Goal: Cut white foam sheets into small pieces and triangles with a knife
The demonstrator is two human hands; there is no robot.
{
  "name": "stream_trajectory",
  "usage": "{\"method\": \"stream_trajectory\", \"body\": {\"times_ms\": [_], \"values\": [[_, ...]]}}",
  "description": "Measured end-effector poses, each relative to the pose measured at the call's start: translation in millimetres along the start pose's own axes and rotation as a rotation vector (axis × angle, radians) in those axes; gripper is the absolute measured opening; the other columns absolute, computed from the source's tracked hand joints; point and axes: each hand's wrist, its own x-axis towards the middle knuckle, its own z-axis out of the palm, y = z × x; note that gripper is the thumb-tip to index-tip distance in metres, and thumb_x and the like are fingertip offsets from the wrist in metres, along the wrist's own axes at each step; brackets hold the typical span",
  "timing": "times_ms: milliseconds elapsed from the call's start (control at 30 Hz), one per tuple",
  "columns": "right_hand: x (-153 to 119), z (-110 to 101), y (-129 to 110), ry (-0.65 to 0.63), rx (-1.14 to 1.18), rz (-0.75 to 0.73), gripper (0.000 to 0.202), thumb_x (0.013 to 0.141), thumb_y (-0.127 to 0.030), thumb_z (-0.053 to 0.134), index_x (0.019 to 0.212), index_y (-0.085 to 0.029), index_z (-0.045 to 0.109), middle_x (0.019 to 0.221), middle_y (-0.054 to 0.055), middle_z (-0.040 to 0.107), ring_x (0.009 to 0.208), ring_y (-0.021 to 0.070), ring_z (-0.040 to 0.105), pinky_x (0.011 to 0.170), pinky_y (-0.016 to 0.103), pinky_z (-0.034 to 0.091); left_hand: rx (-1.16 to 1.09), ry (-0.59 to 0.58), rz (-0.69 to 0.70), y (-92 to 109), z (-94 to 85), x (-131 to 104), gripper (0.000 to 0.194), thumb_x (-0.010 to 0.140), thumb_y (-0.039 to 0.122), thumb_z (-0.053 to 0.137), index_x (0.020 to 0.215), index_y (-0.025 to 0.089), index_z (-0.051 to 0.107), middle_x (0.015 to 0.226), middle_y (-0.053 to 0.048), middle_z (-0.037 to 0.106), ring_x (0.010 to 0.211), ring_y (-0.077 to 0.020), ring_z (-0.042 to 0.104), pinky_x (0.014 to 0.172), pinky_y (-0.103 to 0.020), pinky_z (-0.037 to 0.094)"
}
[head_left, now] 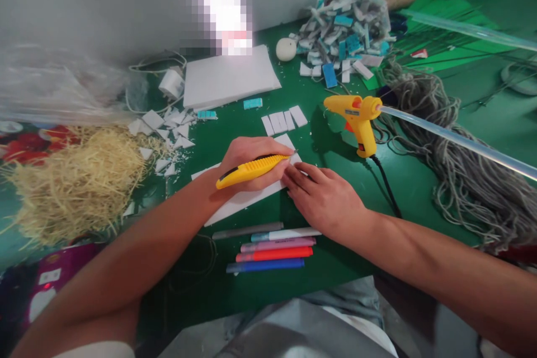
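My left hand (pixel 255 159) is wrapped round a yellow utility knife (pixel 251 170), whose tip points to the right over the white sheet (pixel 235 204). The sheet lies at an angle on the green table, partly under both hands. My right hand (pixel 323 193) rests at the sheet's right end, close to the knife tip, with its fingers together and bent; what they hold, if anything, is hidden. Just beyond the sheet lie several small white strips (pixel 283 121) in a row.
A yellow glue gun (pixel 356 117) stands right of the strips, near grey yarn (pixel 436 140). Several markers (pixel 274 253) lie nearest my body. Straw (pixel 84 179) and white scraps (pixel 176 123) are at left. Stacked white board (pixel 229 81) and a pile of pieces (pixel 344 33) lie behind.
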Motion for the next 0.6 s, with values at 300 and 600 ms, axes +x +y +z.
{"method": "stream_trajectory", "body": {"times_ms": [300,600], "values": [[-0.3,-2.4,-1.5,-0.036,-0.055,-0.008,0.033,0.104,-0.012,0.054,0.127,-0.01,0.078,0.132,0.012,0.08,0.117,0.0233,0.072,0.075,0.031,0.059,-0.009,-0.002,-0.006,-2.2,-2.2,-4.5,0.008,0.097,0.02,0.066,0.101,0.019,0.073,0.098,-0.004,0.086,0.085,-0.015,0.082,0.08,-0.022,0.066],[-1.4,-3.5,-2.5,-0.081,0.006,0.009,0.035,0.103,-0.009,0.054,0.131,-0.007,0.076,0.137,0.018,0.077,0.122,0.0264,0.071,0.073,0.033,0.058,0.02,-0.021,0.002,-2.0,-8.8,-5.8,0.01,0.096,0.02,0.066,0.102,0.024,0.074,0.095,-0.002,0.086,0.076,-0.0158,0.081,0.071,-0.024,0.066]]}}
